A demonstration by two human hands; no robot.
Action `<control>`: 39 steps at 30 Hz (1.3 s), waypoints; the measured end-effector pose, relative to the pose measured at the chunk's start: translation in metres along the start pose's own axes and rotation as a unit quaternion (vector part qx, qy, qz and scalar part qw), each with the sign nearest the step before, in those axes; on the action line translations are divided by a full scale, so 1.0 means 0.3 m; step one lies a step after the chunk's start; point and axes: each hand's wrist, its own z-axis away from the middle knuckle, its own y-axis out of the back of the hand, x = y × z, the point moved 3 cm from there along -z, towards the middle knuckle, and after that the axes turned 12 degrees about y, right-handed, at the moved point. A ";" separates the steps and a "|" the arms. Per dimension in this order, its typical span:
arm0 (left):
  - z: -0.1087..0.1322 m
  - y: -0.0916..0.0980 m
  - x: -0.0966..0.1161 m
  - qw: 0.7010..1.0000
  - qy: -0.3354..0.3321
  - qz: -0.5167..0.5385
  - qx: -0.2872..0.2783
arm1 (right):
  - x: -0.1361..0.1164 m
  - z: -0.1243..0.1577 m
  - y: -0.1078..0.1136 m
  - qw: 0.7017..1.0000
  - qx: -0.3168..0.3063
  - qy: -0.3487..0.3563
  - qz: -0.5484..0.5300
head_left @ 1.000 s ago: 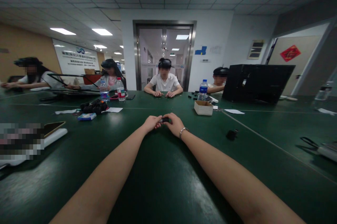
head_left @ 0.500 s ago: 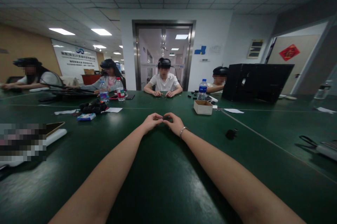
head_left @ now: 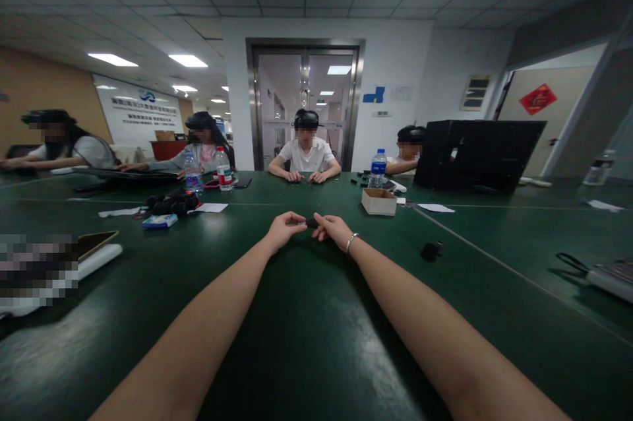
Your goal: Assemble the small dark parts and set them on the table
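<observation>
A small dark piece (head_left: 311,224), too small to name, sits between my two hands just above the green table (head_left: 306,328). My left hand (head_left: 285,231) pinches its left end between thumb and fingers. On the other end, my right hand (head_left: 335,231) has its thumb and index finger closed, the other fingers curled beneath. A metal bracelet (head_left: 351,242) circles my right wrist. To the right of my hands, a small black object (head_left: 432,250) lies on the tabletop.
Beyond my hands stands an open cardboard box (head_left: 378,202), with a blue-labelled bottle (head_left: 378,169) behind it. Two bottles and a dark bundle (head_left: 171,203) lie left. A black monitor-like panel (head_left: 477,156) stands at right. A person (head_left: 305,154) sits opposite; others sit along the far side.
My right hand has turned and shifted slightly right, its curled fingers now showing under the dark piece. My left hand keeps its pinch. The view has shifted a little.
</observation>
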 end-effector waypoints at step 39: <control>0.002 -0.003 0.000 1.000 0.007 -0.006 0.015 | 0.022 -0.011 0.027 0.999 -0.012 -0.002 -0.033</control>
